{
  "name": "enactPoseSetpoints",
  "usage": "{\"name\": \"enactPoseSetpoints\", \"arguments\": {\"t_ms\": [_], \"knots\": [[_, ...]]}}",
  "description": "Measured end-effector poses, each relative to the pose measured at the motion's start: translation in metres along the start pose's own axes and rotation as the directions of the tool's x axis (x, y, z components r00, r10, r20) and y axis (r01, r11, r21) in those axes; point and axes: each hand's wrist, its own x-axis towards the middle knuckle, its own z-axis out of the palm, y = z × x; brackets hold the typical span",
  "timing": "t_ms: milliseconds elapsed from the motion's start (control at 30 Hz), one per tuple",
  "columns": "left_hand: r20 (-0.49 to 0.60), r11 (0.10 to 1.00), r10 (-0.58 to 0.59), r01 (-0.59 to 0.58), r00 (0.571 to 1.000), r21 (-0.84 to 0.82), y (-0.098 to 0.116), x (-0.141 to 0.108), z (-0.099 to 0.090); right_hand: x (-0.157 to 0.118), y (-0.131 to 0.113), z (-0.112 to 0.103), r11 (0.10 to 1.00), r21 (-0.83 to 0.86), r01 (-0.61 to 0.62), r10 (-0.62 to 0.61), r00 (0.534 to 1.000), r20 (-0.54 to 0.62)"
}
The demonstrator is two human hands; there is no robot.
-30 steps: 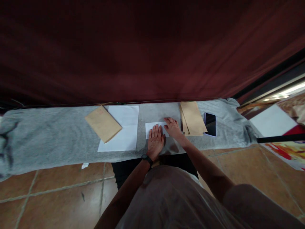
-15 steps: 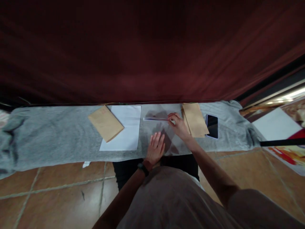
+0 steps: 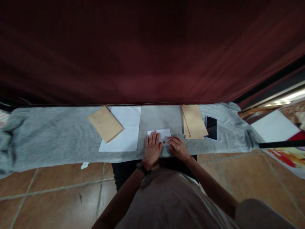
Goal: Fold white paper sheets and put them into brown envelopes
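A small folded white paper (image 3: 164, 132) lies flat on the grey cloth near its front edge. My left hand (image 3: 152, 149) rests palm down on the left part of this paper, with its fingers stretched out. At the paper's right edge is my right hand (image 3: 178, 148), its fingers bent and the fingertips touching the paper. A larger white sheet (image 3: 130, 136) lies to the left, partly under a brown envelope (image 3: 106, 124). Several brown envelopes (image 3: 194, 121) are stacked to the right of my hands.
A dark phone (image 3: 211, 128) lies right of the envelope stack. The grey cloth (image 3: 59, 136) spans a long narrow surface, with a dark red curtain (image 3: 143, 63) behind it. At the far right a black bar (image 3: 281, 144) crosses in front of printed sheets.
The white paper, held up on edge by my right hand before, now lies flat and closer to me. My right hand has come down with it, and my left hand now presses on it.
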Motion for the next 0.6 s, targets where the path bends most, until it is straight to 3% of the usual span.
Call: {"name": "enactPoseSetpoints", "arguments": {"t_ms": [133, 267, 433, 600], "knots": [[0.011, 0.999, 0.03, -0.03, 0.999, 0.019, 0.001, 0.0, 0.003, 0.013, -0.015, -0.002, 0.999, 0.025, -0.031, 0.031, 0.999, -0.022], [0.046, 0.995, 0.092, -0.093, 0.995, 0.024, 0.007, 0.004, 0.006, 0.043, -0.022, 0.013, 0.997, -0.058, -0.059, 0.06, 0.998, 0.016], [-0.002, 1.0, 0.01, -0.009, 1.0, 0.028, -0.001, 0.002, 0.011, 0.052, -0.02, 0.035, 0.97, -0.22, -0.106, 0.112, 0.994, 0.016], [-0.113, 0.993, -0.114, 0.11, 0.987, -0.044, -0.022, -0.007, 0.005, 0.042, -0.016, 0.036, 0.946, -0.28, -0.161, 0.162, 0.987, -0.018]]}}
